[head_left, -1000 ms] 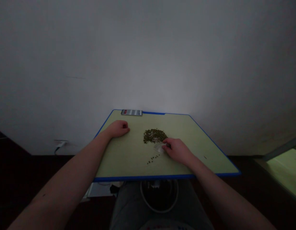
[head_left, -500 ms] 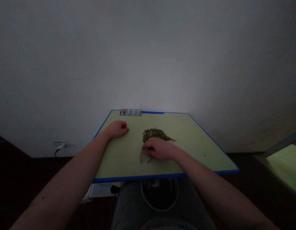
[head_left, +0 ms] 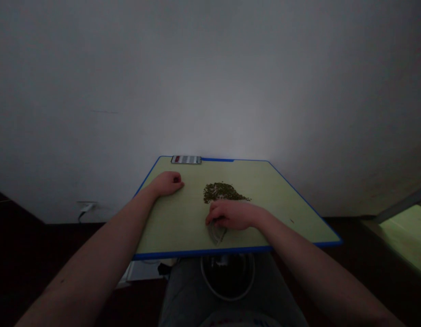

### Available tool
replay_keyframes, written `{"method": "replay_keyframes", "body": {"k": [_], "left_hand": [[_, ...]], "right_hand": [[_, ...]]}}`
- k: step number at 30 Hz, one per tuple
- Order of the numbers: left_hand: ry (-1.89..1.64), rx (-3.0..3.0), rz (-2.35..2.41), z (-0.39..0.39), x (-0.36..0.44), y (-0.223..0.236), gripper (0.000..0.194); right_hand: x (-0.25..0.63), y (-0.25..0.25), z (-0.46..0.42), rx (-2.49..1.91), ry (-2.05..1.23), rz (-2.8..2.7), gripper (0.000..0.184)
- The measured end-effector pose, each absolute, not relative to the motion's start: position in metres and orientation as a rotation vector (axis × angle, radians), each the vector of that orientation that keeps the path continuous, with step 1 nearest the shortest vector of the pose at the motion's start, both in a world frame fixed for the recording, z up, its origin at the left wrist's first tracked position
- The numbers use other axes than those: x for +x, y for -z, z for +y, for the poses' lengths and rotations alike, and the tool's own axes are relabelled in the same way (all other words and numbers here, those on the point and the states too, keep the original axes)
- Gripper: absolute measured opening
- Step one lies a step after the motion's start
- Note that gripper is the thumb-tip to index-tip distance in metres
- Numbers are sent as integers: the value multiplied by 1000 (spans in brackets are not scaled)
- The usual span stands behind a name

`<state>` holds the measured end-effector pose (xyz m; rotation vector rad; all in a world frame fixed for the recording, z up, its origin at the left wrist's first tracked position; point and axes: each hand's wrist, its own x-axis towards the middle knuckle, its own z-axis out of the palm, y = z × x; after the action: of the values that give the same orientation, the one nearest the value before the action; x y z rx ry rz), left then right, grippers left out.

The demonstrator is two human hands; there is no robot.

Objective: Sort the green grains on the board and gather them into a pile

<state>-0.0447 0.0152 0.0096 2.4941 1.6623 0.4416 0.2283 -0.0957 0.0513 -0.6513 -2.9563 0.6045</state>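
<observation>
My right hand (head_left: 235,214) is closed around the edge of a clear, curved plastic piece that looks like a protractor (head_left: 216,235). The piece stands tilted on the pale green tabletop near the front edge, with a few dark grains seen beside it. Just beyond my knuckles lies a loose pile of small green-brown grains (head_left: 220,190), its near side partly covered by the hand. Over on the left, my left hand (head_left: 168,183) rests on the tabletop (head_left: 183,218), fingers curled into a loose fist with nothing visible in them.
A phone (head_left: 186,160) with a lit screen lies at the table's back left, by the wall. Below the front edge, a round metal bowl (head_left: 228,297) sits on my lap. A small dark sliver (head_left: 292,221) lies on the table's right side.
My right hand has drawn the clear piece nearer to the front edge and slightly right, away from the pile. The few loose grains beside it have moved with it. My left hand stays put.
</observation>
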Motion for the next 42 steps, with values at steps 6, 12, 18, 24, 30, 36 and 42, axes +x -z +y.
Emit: {"method": "replay_keyframes", "body": {"k": [6,12,18,24,30,36,42], "left_hand": [[-435,2507,1656,15,-44,-11,29],[-446,2522,1645,15,-45,-10,28],[-444,2506,1648,14,-44,-11,28],[-451,2501,1649,13,-42,-12,28],[-447,2501,1646,13,-43,-12,28],[-441,2483,1656,14,-43,-11,27],[-458,2496,1648,14,-43,-10,27]], "right_hand": [[249,-51,-102,-853,-574,-2912,24],[263,-50,-112,-1024,-524,-2830,24],[268,-47,-126,-1171,-518,-2747,19],[271,-43,-137,-1296,-535,-2632,18],[272,-45,-151,-1343,-536,-2604,15],[276,-43,-155,-1357,-551,-2584,15],[275,-46,-157,-1339,-591,-2568,18]]}}
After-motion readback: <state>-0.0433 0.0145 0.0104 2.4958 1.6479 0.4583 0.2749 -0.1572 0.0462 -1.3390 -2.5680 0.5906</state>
